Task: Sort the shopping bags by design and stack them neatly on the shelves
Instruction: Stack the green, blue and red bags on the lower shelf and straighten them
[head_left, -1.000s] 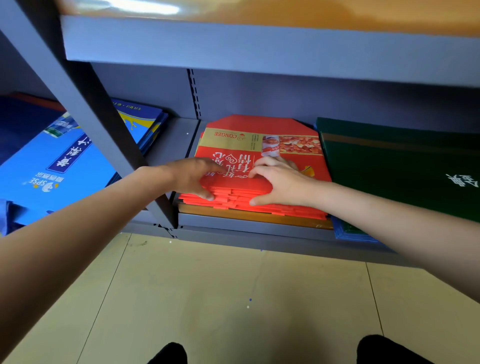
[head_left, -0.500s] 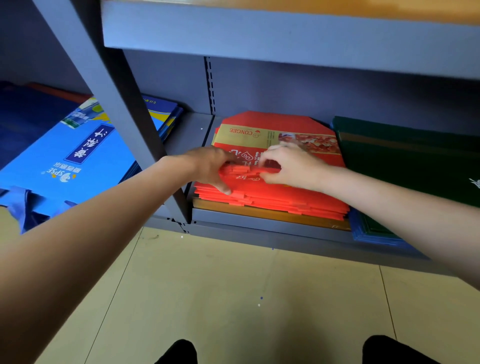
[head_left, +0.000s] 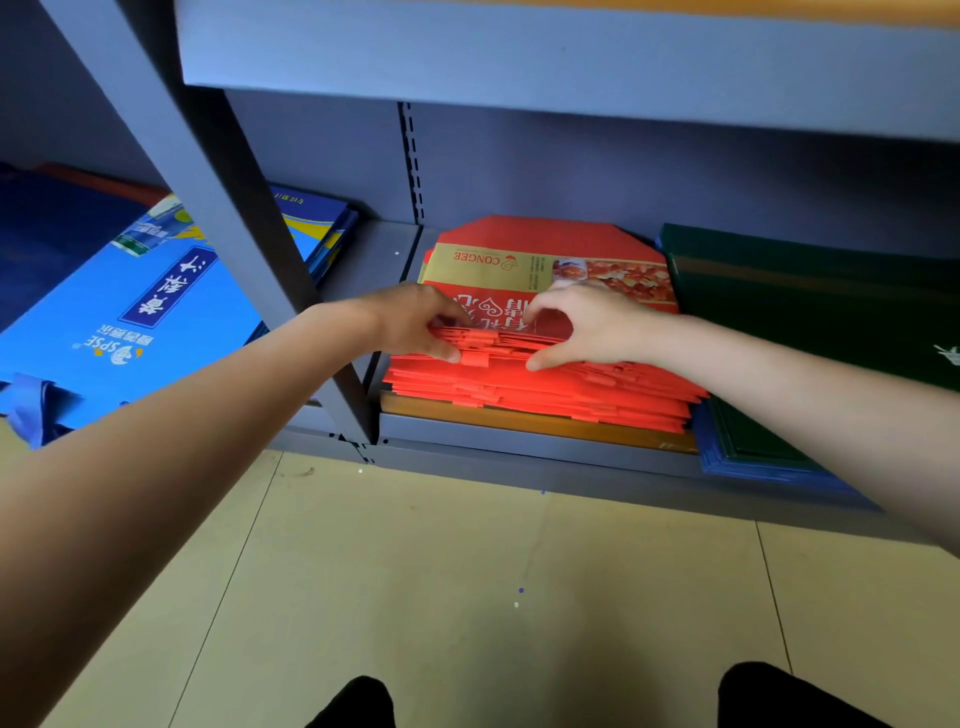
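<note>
On the bottom shelf (head_left: 519, 457), between blue bags (head_left: 156, 317) and a green stack (head_left: 810, 322), lies the red bag stack (head_left: 545, 384). Left hand (head_left: 410, 322) and right hand (head_left: 582, 325) pinch its uppermost bags at the front edge. Squaring-up seems underway; next, the edges likely need aligning flush.

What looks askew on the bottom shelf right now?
The red bag stack is ragged: front edges are staggered, not flush, where the left hand and right hand grip its top layers. The blue bags overhang the shelf front, handles drooping.
</note>
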